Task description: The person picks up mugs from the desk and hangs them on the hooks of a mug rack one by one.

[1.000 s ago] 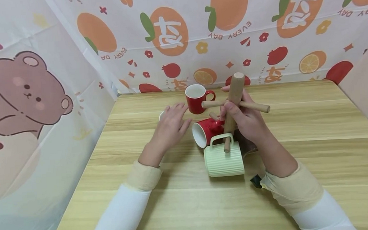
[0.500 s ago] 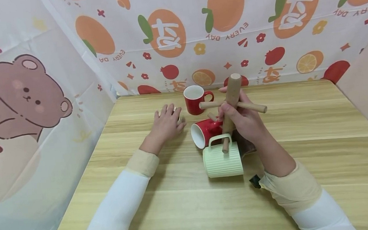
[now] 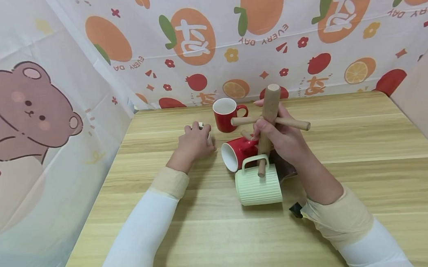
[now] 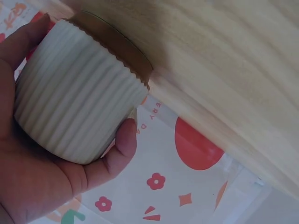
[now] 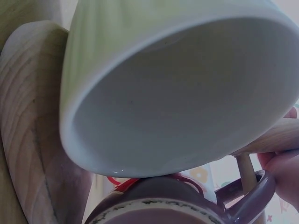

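Note:
My left hand (image 3: 195, 142) grips a pale ribbed cup (image 4: 77, 93) at the table's back left. In the left wrist view its thumb and fingers curl round the sides, and a brown band shows at one end. My right hand (image 3: 289, 139) holds the post of a wooden mug tree (image 3: 271, 103). From a front peg hangs a light green ribbed mug (image 3: 258, 186) by its handle, lying sideways. Behind it a red mug (image 3: 237, 152) hangs tilted, its mouth to the left. A dark purple mug (image 5: 154, 193) hangs too, mostly hidden in the head view.
Another red mug (image 3: 225, 118) stands upright behind the tree, its handle to the right. A printed cloth (image 3: 253, 61) rises at the table's back edge. The mug tree's wooden base (image 5: 32, 116) shows in the right wrist view. A small black object (image 3: 296, 210) sits by the right sleeve.
My left hand has moved slightly left, away from the red mugs, and closed its fingers round the pale cup. The right hand stays on the mug tree.

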The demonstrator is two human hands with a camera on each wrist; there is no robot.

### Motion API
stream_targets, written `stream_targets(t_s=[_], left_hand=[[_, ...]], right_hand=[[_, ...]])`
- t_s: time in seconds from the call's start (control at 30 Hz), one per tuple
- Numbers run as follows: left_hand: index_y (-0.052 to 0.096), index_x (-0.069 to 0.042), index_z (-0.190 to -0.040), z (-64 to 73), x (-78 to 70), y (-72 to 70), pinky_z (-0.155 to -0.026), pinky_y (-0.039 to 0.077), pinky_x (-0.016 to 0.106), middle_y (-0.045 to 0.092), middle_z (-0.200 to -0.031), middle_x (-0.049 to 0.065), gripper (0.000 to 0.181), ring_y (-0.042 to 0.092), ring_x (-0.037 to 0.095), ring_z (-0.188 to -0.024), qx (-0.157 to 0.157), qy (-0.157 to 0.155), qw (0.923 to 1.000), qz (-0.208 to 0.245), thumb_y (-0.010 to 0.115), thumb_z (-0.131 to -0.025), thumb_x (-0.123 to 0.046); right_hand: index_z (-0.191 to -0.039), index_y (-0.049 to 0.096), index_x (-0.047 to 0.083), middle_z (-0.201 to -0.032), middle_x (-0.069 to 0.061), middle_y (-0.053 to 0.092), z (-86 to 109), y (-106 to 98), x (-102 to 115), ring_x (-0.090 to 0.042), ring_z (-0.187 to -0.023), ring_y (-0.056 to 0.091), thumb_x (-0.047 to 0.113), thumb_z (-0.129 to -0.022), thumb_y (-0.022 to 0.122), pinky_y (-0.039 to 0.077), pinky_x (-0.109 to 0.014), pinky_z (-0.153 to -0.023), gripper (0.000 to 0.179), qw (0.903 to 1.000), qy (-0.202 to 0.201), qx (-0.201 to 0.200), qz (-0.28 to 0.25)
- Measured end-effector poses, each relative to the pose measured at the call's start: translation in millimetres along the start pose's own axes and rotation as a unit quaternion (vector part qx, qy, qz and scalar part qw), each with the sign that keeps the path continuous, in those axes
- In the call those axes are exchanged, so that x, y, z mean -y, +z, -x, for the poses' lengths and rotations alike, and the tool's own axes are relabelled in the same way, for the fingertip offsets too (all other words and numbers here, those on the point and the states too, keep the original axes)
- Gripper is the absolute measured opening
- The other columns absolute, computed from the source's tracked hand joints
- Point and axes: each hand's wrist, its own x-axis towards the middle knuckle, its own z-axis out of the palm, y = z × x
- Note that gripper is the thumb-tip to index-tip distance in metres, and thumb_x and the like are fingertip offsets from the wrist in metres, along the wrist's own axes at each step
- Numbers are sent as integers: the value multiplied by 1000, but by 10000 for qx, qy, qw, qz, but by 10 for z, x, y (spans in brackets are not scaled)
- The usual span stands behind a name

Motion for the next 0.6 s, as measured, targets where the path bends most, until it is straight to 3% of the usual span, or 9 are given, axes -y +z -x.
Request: stream_targets(t_s=[0.07, 0.33, 0.5, 0.6], left_hand=[[45, -19, -136, -7, -8, -1, -79, 52, 57, 40, -135, 22, 62, 40, 42, -119, 1, -33, 10000, -65, 69, -85, -43], [47, -20, -134, -20, 42, 31, -76, 54, 53, 43, -131, 20, 61, 42, 40, -116, -203, -46, 9997, -140, 67, -85, -51], [51, -21, -126, -32, 141, 25, -78, 51, 54, 47, -124, 16, 57, 45, 36, -110, -541, -244, 9951, 791, 68, -83, -55], [51, -21, -125, -21, 206, -14, -80, 50, 51, 49, -121, 14, 57, 48, 32, -107, -809, -437, 9793, 1802, 67, -83, -57]], right_hand=[[-136, 41, 1, -80, -12, 59, -2, 1, -5, -24, -73, 61, 16, -100, 55, 54, -35, -86, 41, 10000, -6, -16, 4], [-135, 45, 13, -81, -9, 60, -9, -7, -7, -21, -76, 60, 21, -100, 57, 52, -33, -85, 38, 9999, 132, -84, 16], [-135, 46, 15, -81, -7, 60, -15, -10, 2, -21, -76, 60, 22, -100, 58, 52, -33, -84, 38, 9997, 200, -106, 25], [-135, 46, 13, -80, -7, 60, -14, -8, 8, -21, -76, 60, 18, -100, 57, 52, -33, -84, 37, 9997, 208, -144, 18]])
